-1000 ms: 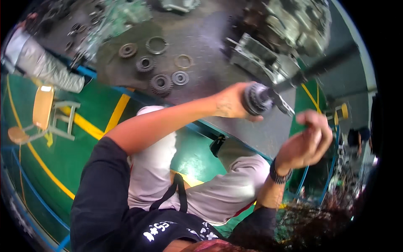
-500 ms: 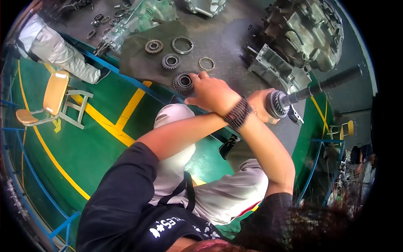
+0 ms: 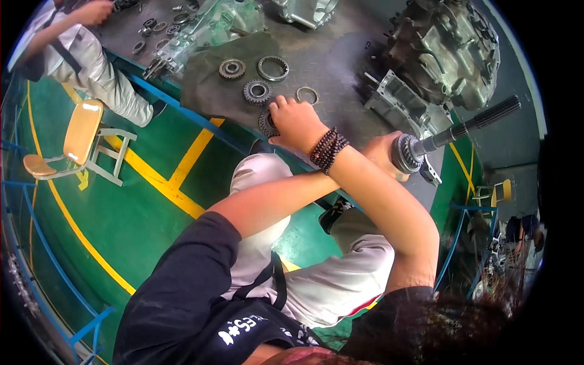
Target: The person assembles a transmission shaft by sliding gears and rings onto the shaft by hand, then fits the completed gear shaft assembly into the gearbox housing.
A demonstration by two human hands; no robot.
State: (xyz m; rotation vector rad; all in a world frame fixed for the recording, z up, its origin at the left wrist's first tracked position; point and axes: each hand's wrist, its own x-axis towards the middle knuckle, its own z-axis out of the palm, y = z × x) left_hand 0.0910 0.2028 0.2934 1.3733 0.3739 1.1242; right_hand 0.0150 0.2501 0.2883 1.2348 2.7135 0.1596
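Observation:
My left hand (image 3: 382,156) is shut around the geared end of a long splined steel shaft (image 3: 462,129), which points up and to the right over the grey workbench (image 3: 340,61). My right hand (image 3: 296,120), with a dark bead bracelet on its wrist, crosses over my left forearm. Its fingers grip a toothed gear (image 3: 266,125) lying at the near edge of a dark cloth (image 3: 207,91). A second gear (image 3: 257,92) and a thin ring (image 3: 307,95) lie just beyond the fingers.
Another gear (image 3: 232,68) and a toothed ring (image 3: 273,68) lie farther back on the cloth. A large gearbox housing (image 3: 450,48) stands at the back right. Another person (image 3: 91,55) works at the bench's left end, near a chair (image 3: 79,134) on the green floor.
My right hand swung from the right side across my left forearm to the gears on the cloth and took hold of one. My left hand kept the shaft.

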